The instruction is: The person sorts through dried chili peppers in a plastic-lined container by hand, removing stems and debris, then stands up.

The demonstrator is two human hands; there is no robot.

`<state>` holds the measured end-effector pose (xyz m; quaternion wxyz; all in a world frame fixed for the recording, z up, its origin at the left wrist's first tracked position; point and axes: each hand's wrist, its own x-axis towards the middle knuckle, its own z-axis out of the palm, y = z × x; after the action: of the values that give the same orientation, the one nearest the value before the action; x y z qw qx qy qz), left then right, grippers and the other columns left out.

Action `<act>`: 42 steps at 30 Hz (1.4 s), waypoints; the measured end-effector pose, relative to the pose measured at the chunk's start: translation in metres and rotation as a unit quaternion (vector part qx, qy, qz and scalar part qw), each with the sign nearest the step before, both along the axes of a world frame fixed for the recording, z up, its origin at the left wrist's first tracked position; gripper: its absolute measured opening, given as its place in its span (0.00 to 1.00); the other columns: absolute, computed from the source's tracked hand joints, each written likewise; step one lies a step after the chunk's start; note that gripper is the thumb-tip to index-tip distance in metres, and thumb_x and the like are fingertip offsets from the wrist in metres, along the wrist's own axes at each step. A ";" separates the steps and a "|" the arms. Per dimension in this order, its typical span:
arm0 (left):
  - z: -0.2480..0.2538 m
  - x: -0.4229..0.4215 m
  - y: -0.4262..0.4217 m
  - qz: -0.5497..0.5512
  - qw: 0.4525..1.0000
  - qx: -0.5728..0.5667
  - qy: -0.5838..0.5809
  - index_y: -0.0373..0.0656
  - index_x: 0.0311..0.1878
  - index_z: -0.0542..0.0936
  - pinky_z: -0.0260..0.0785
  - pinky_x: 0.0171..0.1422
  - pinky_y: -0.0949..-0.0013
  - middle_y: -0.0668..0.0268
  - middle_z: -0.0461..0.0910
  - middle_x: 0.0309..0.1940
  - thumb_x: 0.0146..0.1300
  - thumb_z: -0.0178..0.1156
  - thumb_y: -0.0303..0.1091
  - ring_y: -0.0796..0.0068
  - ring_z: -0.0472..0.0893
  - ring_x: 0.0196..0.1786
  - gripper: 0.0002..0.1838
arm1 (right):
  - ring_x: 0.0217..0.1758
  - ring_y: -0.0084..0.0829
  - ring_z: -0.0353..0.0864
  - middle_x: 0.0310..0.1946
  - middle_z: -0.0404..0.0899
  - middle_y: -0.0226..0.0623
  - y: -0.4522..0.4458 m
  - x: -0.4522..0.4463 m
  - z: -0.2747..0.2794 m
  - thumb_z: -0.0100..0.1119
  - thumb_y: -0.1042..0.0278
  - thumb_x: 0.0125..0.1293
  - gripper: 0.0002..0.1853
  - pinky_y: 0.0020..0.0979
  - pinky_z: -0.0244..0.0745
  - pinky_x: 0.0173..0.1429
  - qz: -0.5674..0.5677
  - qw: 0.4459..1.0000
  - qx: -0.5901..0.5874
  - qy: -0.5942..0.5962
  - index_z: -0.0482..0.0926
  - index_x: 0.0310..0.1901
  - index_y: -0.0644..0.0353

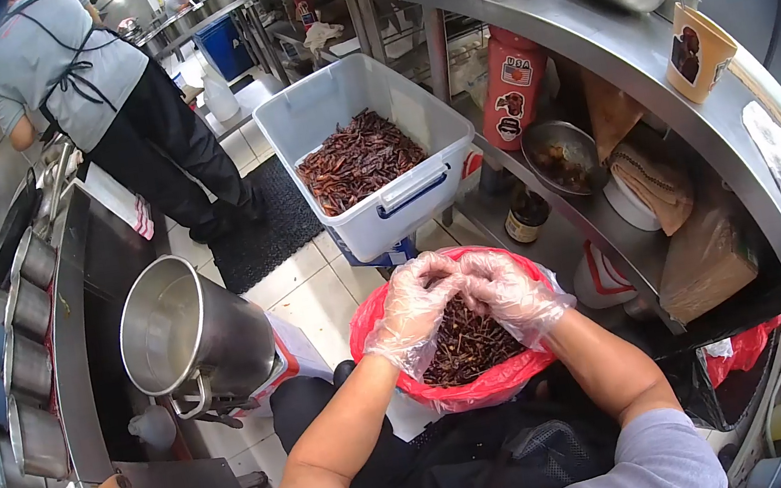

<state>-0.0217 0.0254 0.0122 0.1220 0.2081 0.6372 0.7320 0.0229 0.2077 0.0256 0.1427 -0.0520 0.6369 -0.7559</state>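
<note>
My left hand (412,309) and my right hand (507,293), both in clear plastic gloves, meet fingertip to fingertip over a bin lined with a red plastic bag (471,397). Thumbs and fingers are pinched together on each hand; whatever lies between them is too small or hidden to make out. Below them, dark stem-like bits (467,349), apparently from dried chilies, fill the bin. Just beyond stands a translucent plastic tub (404,197) with a heap of whole dried red chilies (360,162) in it.
A big steel stockpot (182,321) with liquid stands to the left. Along the right curves a steel counter (568,15), with a pan (561,158) and a folded cloth (650,190) on its lower shelf. A co-worker (99,85) stands at the far left, back turned.
</note>
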 end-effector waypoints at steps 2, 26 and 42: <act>-0.003 0.000 -0.002 0.004 1.000 -0.011 0.029 0.37 0.41 0.83 0.77 0.56 0.68 0.66 0.83 0.39 0.64 0.71 0.23 0.75 0.83 0.45 0.05 | 0.26 0.18 0.70 0.26 0.73 0.25 0.001 0.000 -0.009 0.59 0.67 0.75 0.04 0.23 0.64 0.32 0.020 0.999 -0.050 0.003 0.77 0.43 0.56; -0.016 -0.018 -0.018 0.019 0.976 0.142 -0.165 0.47 0.48 0.73 0.54 0.22 0.82 0.75 0.72 0.30 0.71 0.62 0.30 0.87 0.64 0.21 0.08 | 0.54 0.27 0.76 0.48 0.76 0.32 0.021 -0.020 -0.016 0.56 0.83 0.56 0.42 0.31 0.72 0.62 0.068 0.992 0.019 0.104 0.61 0.76 0.59; -0.015 0.006 0.003 -0.022 0.995 0.019 -0.093 0.39 0.49 0.79 0.72 0.66 0.68 0.65 0.82 0.51 0.69 0.65 0.23 0.75 0.80 0.57 0.08 | 0.52 0.27 0.82 0.51 0.80 0.40 0.002 -0.015 -0.013 0.59 0.83 0.60 0.28 0.28 0.79 0.58 -0.090 0.992 -0.092 0.018 0.72 0.65 0.65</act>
<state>-0.0157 0.0282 -0.0026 0.1929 0.1554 0.6046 0.7570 0.0075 0.2100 0.0126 0.0576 -0.0212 0.5693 -0.8199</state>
